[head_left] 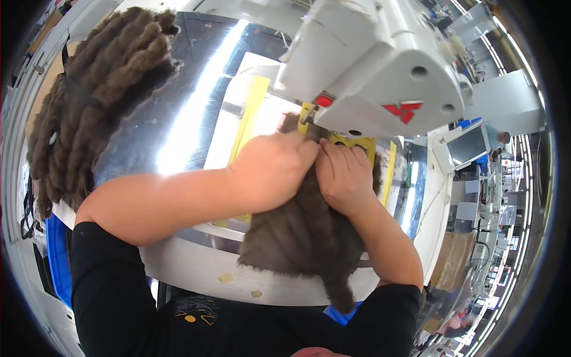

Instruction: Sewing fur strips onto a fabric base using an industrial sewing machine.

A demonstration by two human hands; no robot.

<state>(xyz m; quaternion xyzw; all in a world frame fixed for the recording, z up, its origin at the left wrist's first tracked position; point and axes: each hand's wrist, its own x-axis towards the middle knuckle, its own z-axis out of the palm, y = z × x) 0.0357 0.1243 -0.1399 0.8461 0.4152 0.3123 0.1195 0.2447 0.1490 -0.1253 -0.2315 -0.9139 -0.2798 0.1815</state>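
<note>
A brown plush fabric piece (285, 232) lies under the head of a white sewing machine (380, 77), and its narrow tail-like strip hangs over the table's near edge. My left hand (276, 166) is closed on the fabric just left of the needle area, its fingertips hidden. Close beside it, my right hand (345, 175) presses and pinches the same fabric, fingers bent. Both hands sit right in front of the yellow plate (360, 144) around the needle. Where the fabric meets the needle is mostly hidden by the machine head and my fingers.
A tall pile of brown plush pieces (101, 89) stands at the left on the shiny metal tabletop (190, 113). Yellow strips (250, 113) run along the machine bed. Blue bins (57, 256) show below the table. A screen (467, 146) and a cardboard box (453, 260) are at the right.
</note>
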